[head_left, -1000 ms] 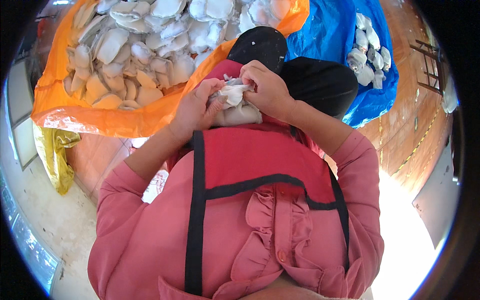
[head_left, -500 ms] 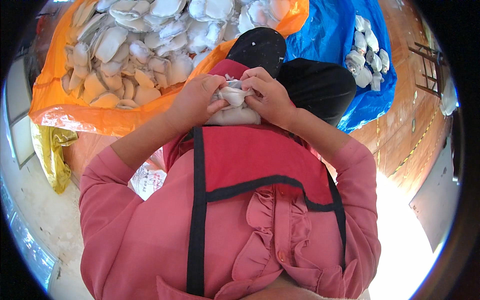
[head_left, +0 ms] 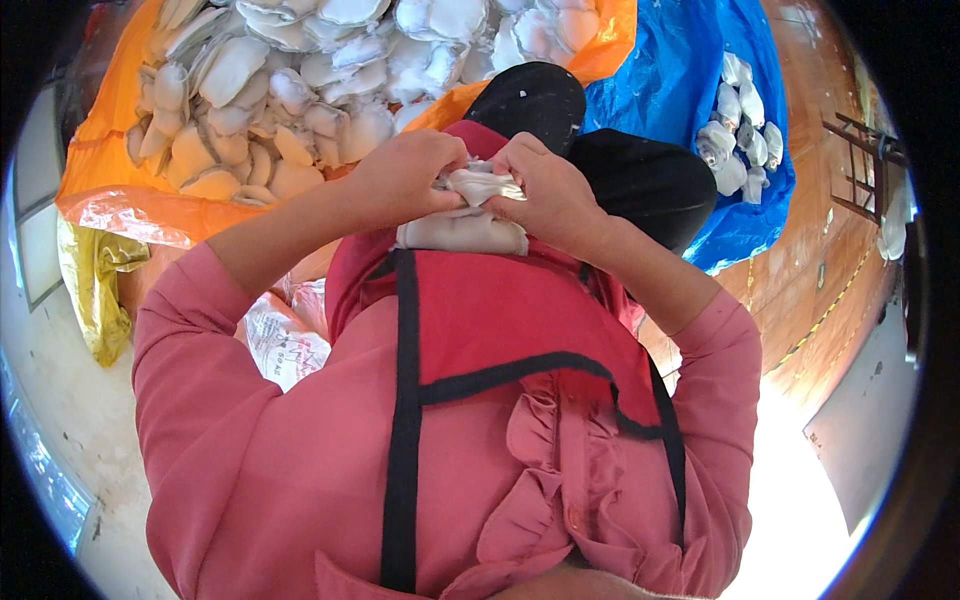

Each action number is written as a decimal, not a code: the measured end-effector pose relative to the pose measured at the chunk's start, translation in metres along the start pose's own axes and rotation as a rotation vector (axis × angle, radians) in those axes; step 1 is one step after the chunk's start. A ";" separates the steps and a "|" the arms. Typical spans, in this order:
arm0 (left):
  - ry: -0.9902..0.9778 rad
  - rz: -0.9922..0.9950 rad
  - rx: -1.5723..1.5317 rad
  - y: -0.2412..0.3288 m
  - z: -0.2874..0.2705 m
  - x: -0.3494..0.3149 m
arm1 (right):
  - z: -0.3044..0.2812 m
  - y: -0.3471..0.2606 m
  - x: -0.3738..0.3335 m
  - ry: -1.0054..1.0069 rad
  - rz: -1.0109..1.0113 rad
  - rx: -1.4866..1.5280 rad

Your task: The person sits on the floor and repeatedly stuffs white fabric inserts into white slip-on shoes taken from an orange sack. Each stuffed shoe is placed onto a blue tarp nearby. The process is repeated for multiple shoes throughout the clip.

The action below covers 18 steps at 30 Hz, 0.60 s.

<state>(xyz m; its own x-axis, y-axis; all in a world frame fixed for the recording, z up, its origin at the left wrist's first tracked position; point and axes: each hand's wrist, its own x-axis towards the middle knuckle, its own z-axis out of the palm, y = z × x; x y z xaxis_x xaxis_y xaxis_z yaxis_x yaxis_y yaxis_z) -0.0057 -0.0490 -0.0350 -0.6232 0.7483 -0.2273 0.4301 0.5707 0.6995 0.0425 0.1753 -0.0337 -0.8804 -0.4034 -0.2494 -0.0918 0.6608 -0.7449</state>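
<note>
Over my lap, a soft white cloth piece (head_left: 484, 186) is stretched and bunched between my two hands. My left hand (head_left: 412, 182) is closed with thumb and fingers pinching its left end. The other end is gripped by my right hand (head_left: 548, 188), whose thumb and fingers are pressed together on it. Just beneath, a thick white pad (head_left: 462, 233) lies on my lap against the top of the red apron (head_left: 520, 310). The undersides of the cloth and my inner fingertips are hidden.
An orange plastic sheet (head_left: 130, 212) ahead on the left bears a large heap of white pads (head_left: 235, 75). To the right, small white bundles (head_left: 735, 125) lie on a blue plastic sheet (head_left: 650, 60). A yellow bag (head_left: 95, 290) and a printed white bag (head_left: 285, 340) are at my left.
My hands have shifted slightly downward, and the cloth between them is pulled into a smoother, tighter band. More of the pad below shows. The whole view has moved a little.
</note>
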 end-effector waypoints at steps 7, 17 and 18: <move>0.066 -0.215 -0.123 -0.002 0.011 0.001 | 0.011 0.006 0.010 0.096 -0.054 -0.016; -0.286 -0.290 -0.716 -0.035 -0.019 0.006 | 0.024 0.017 0.018 0.173 -0.098 0.111; -0.328 -0.257 -0.745 -0.042 -0.020 0.009 | 0.023 0.017 0.017 0.172 -0.103 0.122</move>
<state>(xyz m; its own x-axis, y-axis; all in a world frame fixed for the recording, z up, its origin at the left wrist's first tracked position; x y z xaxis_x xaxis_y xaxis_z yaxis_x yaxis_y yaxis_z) -0.0426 -0.0735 -0.0526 -0.3727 0.7518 -0.5439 -0.3123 0.4503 0.8365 0.0367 0.1650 -0.0650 -0.9364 -0.3444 -0.0668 -0.1376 0.5358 -0.8330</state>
